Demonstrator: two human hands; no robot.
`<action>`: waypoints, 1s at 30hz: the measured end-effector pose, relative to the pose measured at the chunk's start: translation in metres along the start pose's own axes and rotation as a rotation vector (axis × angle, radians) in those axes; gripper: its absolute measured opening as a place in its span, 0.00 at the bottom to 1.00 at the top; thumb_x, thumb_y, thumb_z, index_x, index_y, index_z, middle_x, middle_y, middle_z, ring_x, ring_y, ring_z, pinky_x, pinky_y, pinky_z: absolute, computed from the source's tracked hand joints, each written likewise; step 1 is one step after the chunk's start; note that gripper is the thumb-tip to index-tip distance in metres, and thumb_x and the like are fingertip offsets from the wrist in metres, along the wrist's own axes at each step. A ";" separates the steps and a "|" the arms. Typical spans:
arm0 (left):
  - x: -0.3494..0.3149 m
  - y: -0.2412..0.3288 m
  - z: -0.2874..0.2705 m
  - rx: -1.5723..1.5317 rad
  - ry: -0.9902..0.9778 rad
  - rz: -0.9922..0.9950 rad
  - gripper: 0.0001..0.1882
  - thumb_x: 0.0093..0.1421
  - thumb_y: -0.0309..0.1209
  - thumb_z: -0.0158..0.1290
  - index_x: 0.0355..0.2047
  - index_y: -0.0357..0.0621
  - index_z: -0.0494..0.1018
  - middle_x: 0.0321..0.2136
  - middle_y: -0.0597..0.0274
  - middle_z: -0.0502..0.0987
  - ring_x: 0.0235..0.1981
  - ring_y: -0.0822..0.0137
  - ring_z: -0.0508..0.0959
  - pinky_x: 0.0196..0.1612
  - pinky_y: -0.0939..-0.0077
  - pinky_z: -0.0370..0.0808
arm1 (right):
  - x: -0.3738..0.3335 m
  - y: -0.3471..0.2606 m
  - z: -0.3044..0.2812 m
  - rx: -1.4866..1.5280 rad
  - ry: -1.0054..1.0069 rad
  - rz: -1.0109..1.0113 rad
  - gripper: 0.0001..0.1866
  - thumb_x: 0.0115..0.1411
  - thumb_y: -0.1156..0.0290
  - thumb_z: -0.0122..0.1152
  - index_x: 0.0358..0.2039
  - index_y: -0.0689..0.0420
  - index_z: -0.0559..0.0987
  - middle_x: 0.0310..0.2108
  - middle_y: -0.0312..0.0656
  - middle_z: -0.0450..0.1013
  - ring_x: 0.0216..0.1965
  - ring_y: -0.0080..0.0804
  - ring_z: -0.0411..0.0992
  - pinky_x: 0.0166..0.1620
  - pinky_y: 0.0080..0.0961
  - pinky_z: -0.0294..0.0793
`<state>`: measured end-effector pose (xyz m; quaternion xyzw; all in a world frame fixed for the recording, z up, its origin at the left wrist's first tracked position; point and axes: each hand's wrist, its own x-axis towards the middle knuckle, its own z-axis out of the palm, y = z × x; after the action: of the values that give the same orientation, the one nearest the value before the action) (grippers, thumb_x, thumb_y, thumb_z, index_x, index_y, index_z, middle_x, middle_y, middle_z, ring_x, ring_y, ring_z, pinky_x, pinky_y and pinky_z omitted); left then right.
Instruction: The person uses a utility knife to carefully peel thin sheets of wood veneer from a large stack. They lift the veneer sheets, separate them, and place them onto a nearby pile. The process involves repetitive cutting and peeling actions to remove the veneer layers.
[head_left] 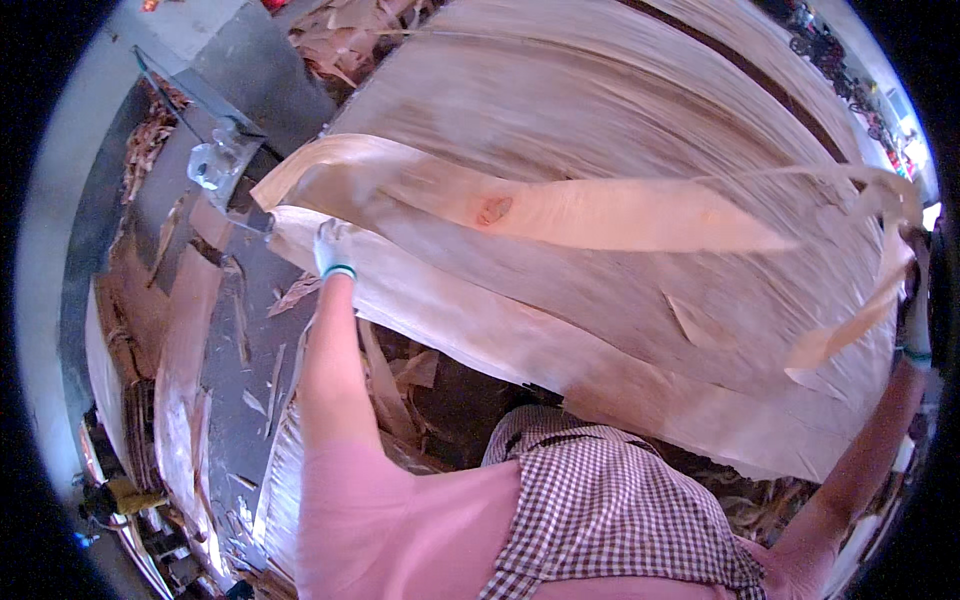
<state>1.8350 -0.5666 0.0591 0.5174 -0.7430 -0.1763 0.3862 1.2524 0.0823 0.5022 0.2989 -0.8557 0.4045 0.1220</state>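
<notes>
Long thin sheets of wood veneer lie in a wide layered stack (600, 110) in front of me. My left hand (332, 248), in a white glove with a teal cuff, grips a pale veneer sheet (430, 300) near its left end. Just beyond it a lighter veneer strip (600, 212) with a brown knot arches over the stack, its left end curling up. At the far right my right hand (915, 290), gloved too, is closed around a narrow, curling veneer strip (868, 312). The picture's rim partly hides those fingers.
A grey block (262, 75) and a metal bracket with a clear plastic piece (213, 165) stand at the upper left. Veneer offcuts (185, 330) litter the floor on the left. Scraps (415, 370) lie between me and the stack. My checked apron (620, 500) is close to its near edge.
</notes>
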 end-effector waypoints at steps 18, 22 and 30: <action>0.063 0.070 0.006 0.679 -0.330 -0.113 0.17 0.59 0.43 0.45 0.32 0.43 0.75 0.32 0.46 0.77 0.36 0.47 0.77 0.41 0.52 0.72 | 0.117 0.094 0.304 -0.106 -0.005 -0.390 0.13 0.57 0.71 0.52 0.42 0.60 0.75 0.32 0.40 0.74 0.37 0.37 0.71 0.41 0.29 0.70; 0.043 0.042 0.004 0.793 -0.034 0.160 0.12 0.55 0.40 0.49 0.28 0.46 0.74 0.37 0.51 0.75 0.42 0.49 0.73 0.46 0.53 0.68 | -0.046 -0.103 0.447 -0.413 -0.667 -0.502 0.20 0.56 0.63 0.59 0.46 0.60 0.71 0.43 0.46 0.71 0.45 0.36 0.69 0.50 0.29 0.68; 0.044 0.024 0.039 0.408 0.030 0.131 0.22 0.58 0.36 0.45 0.51 0.40 0.65 0.55 0.46 0.65 0.59 0.48 0.61 0.61 0.52 0.55 | -0.071 -0.061 0.538 -0.272 -0.775 -0.447 0.12 0.59 0.67 0.53 0.42 0.58 0.74 0.41 0.55 0.72 0.41 0.52 0.72 0.44 0.40 0.71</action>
<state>1.7828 -0.6020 0.0676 0.5381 -0.7895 0.0110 0.2949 1.3636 -0.3307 0.1624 0.5860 -0.7982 0.1108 -0.0843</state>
